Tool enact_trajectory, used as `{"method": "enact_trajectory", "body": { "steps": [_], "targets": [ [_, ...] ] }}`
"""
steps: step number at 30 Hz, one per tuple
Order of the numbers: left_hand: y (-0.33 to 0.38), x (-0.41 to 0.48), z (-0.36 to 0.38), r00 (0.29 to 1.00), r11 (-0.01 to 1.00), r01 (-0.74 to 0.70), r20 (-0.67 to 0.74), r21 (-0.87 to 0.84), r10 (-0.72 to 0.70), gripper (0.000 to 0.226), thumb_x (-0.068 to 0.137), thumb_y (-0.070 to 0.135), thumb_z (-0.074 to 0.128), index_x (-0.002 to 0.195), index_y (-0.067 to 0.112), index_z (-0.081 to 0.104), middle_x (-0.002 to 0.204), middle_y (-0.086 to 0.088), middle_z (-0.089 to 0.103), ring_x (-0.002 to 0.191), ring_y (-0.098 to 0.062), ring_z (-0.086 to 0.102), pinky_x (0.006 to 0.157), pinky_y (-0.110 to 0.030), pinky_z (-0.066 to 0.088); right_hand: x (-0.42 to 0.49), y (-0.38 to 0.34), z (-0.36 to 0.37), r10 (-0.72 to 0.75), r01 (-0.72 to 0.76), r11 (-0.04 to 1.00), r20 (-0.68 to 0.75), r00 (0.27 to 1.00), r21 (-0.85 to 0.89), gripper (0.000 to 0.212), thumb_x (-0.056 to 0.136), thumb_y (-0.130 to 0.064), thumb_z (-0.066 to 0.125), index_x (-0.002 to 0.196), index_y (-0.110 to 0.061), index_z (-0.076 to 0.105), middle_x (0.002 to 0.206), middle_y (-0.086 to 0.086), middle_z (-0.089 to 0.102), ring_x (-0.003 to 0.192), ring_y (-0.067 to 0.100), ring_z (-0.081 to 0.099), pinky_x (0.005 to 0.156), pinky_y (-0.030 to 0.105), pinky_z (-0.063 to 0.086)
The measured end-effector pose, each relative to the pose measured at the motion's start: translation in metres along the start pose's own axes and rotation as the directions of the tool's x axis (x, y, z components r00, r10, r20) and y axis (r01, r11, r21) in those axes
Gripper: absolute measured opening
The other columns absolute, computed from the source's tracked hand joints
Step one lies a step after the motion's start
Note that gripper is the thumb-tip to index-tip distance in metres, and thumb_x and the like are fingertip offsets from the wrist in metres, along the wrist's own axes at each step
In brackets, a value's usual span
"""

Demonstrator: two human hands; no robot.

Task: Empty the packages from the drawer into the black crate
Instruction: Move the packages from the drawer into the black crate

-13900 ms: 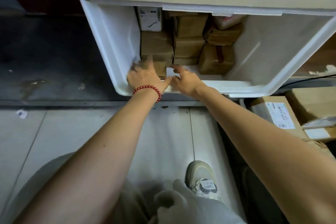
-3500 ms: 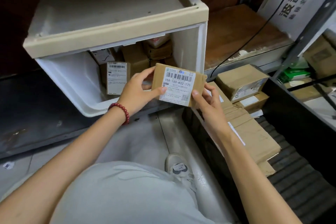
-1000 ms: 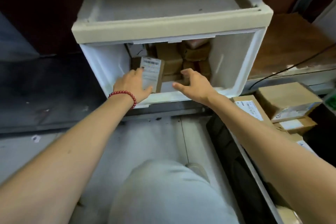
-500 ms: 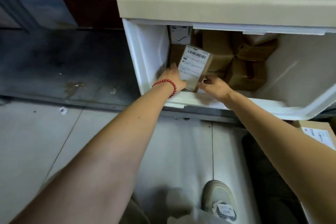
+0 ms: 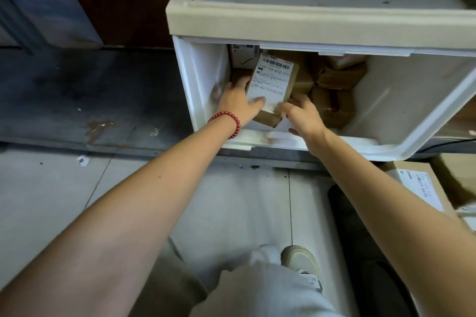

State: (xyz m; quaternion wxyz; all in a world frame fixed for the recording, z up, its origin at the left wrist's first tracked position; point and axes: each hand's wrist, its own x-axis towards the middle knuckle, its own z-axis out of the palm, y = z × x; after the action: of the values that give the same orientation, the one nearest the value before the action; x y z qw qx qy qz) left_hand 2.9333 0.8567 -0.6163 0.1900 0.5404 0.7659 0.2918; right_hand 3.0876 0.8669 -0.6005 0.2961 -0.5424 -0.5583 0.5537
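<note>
Head view: labelled package [image 5: 271, 82] is sitting tilted in the white drawer [image 5: 203, 77], at 12 o'clock. Left hand [image 5: 238, 103] is clamping its left edge, right hand [image 5: 301, 113] is closing on the bottom corner, probably to lift it over the front lip. More brown packages [image 5: 334, 80] are crowding at 1 o'clock; open room is lying right. Black crate [image 5: 360, 226] is waiting at 4 o'clock.
</note>
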Motion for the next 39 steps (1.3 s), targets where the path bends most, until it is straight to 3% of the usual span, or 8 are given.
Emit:
{"method": "enact_trajectory", "body": {
  "steps": [2, 8, 14, 22, 25, 32, 36, 39],
  "targets": [
    [0.01, -0.019, -0.007, 0.999, 0.998, -0.016, -0.041, -0.064, 0.013, 0.064, 0.086, 0.044, 0.062, 0.143, 0.026, 0.038, 0.132, -0.007, 0.052, 0.118, -0.025, 0.051, 0.097, -0.031, 0.042, -0.017, -0.004, -0.005, -0.01, 0.013, 0.998, -0.041, 0.999, 0.068, 0.051, 0.093, -0.019, 0.057, 0.14, -0.017, 0.037, 0.106, -0.007, 0.054, 0.086, 0.004, 0.053, 0.071, 0.024, 0.043],
    [0.036, -0.1, -0.018, 0.995, 0.972, -0.095, -0.062, -0.213, 0.083, 0.063, 0.087, 0.033, 0.066, 0.143, 0.025, 0.037, 0.131, -0.005, 0.042, 0.112, -0.017, 0.053, 0.097, -0.033, 0.048, -0.076, 0.007, -0.018, 0.008, 0.012, 0.982, -0.102, 0.995, 0.19, 0.042, 0.095, -0.02, 0.055, 0.135, -0.022, 0.042, 0.122, -0.005, 0.055, 0.1, 0.009, 0.056, 0.077, 0.028, 0.046],
    [0.047, -0.165, -0.001, 0.993, 0.95, 0.011, -0.104, -0.312, -0.046, 0.059, 0.086, 0.033, 0.067, 0.14, 0.031, 0.043, 0.13, -0.003, 0.045, 0.116, -0.019, 0.051, 0.096, -0.035, 0.049, -0.121, 0.037, -0.028, 0.086, -0.066, 0.968, -0.071, 0.994, 0.242, 0.034, 0.096, -0.018, 0.054, 0.13, -0.023, 0.047, 0.11, -0.005, 0.064, 0.088, 0.01, 0.062, 0.067, 0.025, 0.049],
    [0.042, -0.18, 0.01, 0.995, 0.93, 0.078, -0.034, -0.358, -0.097, 0.054, 0.085, 0.033, 0.068, 0.135, 0.031, 0.048, 0.132, -0.002, 0.052, 0.118, -0.021, 0.051, 0.097, -0.043, 0.049, -0.153, 0.052, -0.041, 0.079, -0.05, 0.949, -0.081, 0.994, 0.312, 0.035, 0.095, -0.018, 0.058, 0.128, -0.028, 0.052, 0.122, -0.001, 0.063, 0.112, 0.016, 0.06, 0.087, 0.036, 0.052],
    [0.045, -0.177, 0.003, 0.992, 0.89, 0.101, -0.023, -0.445, -0.124, 0.054, 0.08, 0.041, 0.073, 0.127, 0.03, 0.05, 0.125, 0.004, 0.06, 0.112, -0.013, 0.057, 0.095, -0.039, 0.051, -0.163, 0.046, -0.04, -0.013, 0.034, 0.96, -0.077, 0.997, 0.276, 0.033, 0.097, -0.021, 0.056, 0.126, -0.035, 0.054, 0.121, -0.009, 0.061, 0.108, 0.004, 0.058, 0.077, 0.026, 0.047],
    [0.047, -0.18, -0.002, 0.975, 0.865, 0.217, 0.049, -0.452, -0.219, 0.102, 0.041, 0.06, 0.084, 0.128, 0.024, 0.043, 0.122, 0.008, 0.06, 0.112, -0.011, 0.057, 0.097, -0.036, 0.05, -0.169, 0.037, -0.036, -0.152, 0.144, 0.968, 0.023, 0.988, 0.207, 0.035, 0.1, -0.02, 0.049, 0.132, -0.035, 0.056, 0.12, -0.022, 0.057, 0.09, -0.023, 0.054, 0.063, 0.0, 0.041],
    [0.051, -0.18, -0.007, 0.989, 0.903, 0.145, 0.027, -0.404, -0.147, 0.099, 0.046, 0.05, 0.088, 0.128, 0.026, 0.039, 0.125, 0.007, 0.055, 0.115, -0.012, 0.052, 0.097, -0.037, 0.048, -0.17, 0.039, -0.032, -0.14, 0.145, 0.957, -0.039, 0.989, 0.252, 0.036, 0.101, -0.022, 0.049, 0.134, -0.034, 0.045, 0.132, -0.011, 0.053, 0.098, -0.009, 0.057, 0.068, 0.009, 0.046],
    [0.051, -0.18, -0.009, 1.0, 0.944, 0.014, -0.001, -0.329, -0.015, 0.098, 0.052, 0.035, 0.092, 0.129, 0.026, 0.034, 0.129, 0.006, 0.049, 0.117, -0.011, 0.047, 0.098, -0.032, 0.045, -0.167, 0.041, -0.034, -0.059, 0.076, 0.936, -0.059, 0.996, 0.344, 0.039, 0.102, -0.039, 0.042, 0.14, -0.046, 0.035, 0.128, -0.019, 0.054, 0.12, 0.009, 0.052, 0.094, 0.036, 0.041]
  ]
}}
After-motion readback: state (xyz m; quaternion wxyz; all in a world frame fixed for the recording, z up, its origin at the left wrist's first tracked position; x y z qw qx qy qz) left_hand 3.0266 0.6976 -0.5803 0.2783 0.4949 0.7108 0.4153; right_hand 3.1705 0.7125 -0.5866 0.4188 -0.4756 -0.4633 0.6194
